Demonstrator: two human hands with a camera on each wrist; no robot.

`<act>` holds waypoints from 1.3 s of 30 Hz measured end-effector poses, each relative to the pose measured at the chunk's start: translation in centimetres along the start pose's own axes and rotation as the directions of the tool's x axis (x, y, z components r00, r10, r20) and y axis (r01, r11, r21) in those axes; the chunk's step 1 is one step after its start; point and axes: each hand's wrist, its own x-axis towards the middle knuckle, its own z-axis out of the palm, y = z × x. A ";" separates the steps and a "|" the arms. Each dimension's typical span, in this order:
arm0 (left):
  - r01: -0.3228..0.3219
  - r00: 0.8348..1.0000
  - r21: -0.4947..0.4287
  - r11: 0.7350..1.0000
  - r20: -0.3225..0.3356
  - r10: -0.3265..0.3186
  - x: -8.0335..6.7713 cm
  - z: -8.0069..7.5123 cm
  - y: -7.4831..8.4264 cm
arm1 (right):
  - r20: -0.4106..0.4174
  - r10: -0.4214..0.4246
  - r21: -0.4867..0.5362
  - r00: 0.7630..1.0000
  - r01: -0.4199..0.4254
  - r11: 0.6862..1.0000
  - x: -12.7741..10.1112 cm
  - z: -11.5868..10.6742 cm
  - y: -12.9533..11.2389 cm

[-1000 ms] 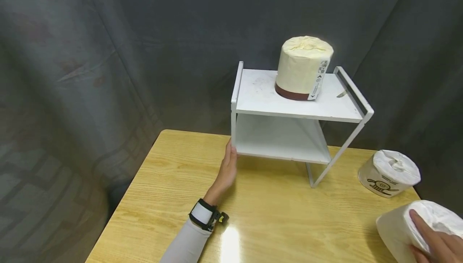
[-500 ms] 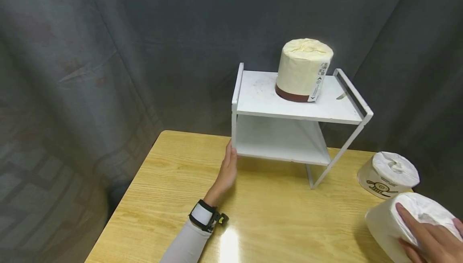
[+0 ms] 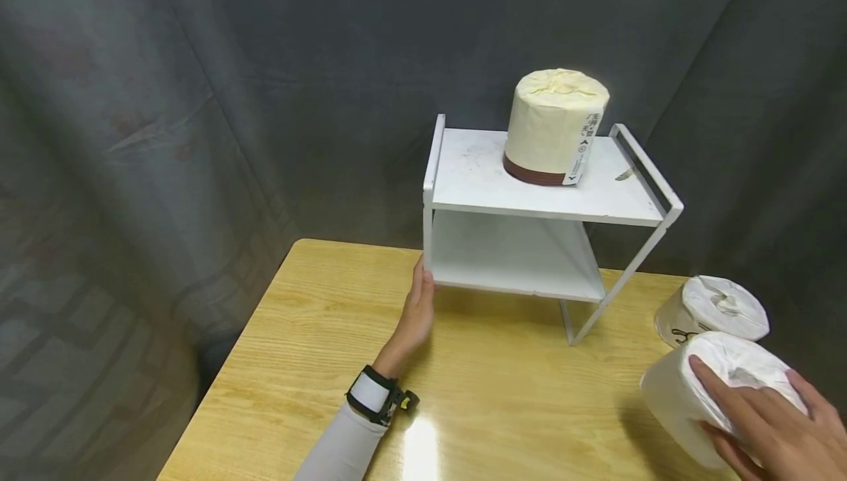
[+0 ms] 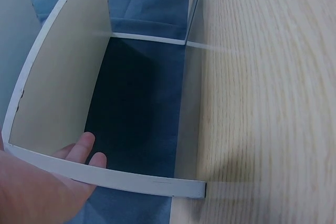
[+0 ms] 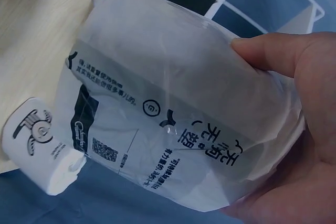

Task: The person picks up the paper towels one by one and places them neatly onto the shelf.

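While the white rack (image 3: 463,172) is steadied at its lower left corner by the flat-fingered left hand (image 3: 415,313), a wrapped paper roll (image 3: 688,393) is clasped in the right hand (image 3: 767,422) above the table (image 3: 503,393), beside another roll (image 3: 721,308).

The rack (image 3: 529,201) at centre frame is plain white. The roll (image 3: 554,126) on its top shelf is cream with a dark brown band at the base and a white label strip. The wrapped roll (image 3: 688,393) at lower right is white with black print, and the roll (image 3: 721,304) behind it white with a black emblem. The bench (image 3: 331,348) is pale yellow woodgrain; the backdrop (image 3: 198,98) is dark grey.
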 end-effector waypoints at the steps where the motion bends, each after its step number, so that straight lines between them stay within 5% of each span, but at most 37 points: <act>1: -0.002 1.000 -0.002 1.000 -0.001 0.002 0.0 0.0 0.0 | 0.020 0.002 -0.006 1.000 -0.002 1.000 0.2 -0.2 -0.2; 7: -0.016 1.000 -0.013 1.000 0.000 0.016 0.0 0.0 0.0 | 0.041 -0.045 0.002 0.998 0.045 0.999 1.7 -1.0 -1.5; 14: -0.021 1.000 -0.008 1.000 0.007 0.021 0.0 -0.1 -0.1 | -0.171 -0.209 0.019 0.963 0.216 0.976 3.5 -1.7 -2.8; 20: -0.016 1.000 -0.006 1.000 0.013 0.016 0.0 -0.1 -0.1 | -0.115 -0.196 0.015 0.974 0.199 0.980 4.1 -1.9 -3.5; 27: -0.031 0.999 0.007 0.999 0.011 0.031 0.0 0.0 0.1 | -0.228 -0.276 0.022 0.934 0.288 0.957 5.3 -2.7 -4.5; 34: -0.018 1.000 0.008 1.000 0.013 0.018 0.0 0.0 0.0 | -0.185 -0.284 0.026 0.941 0.293 0.956 6.3 -3.2 -5.2; 39: -0.011 1.000 -0.002 1.000 0.017 0.011 0.0 -0.1 -0.1 | -0.247 -0.346 0.040 0.905 0.366 0.930 7.2 -3.4 -5.7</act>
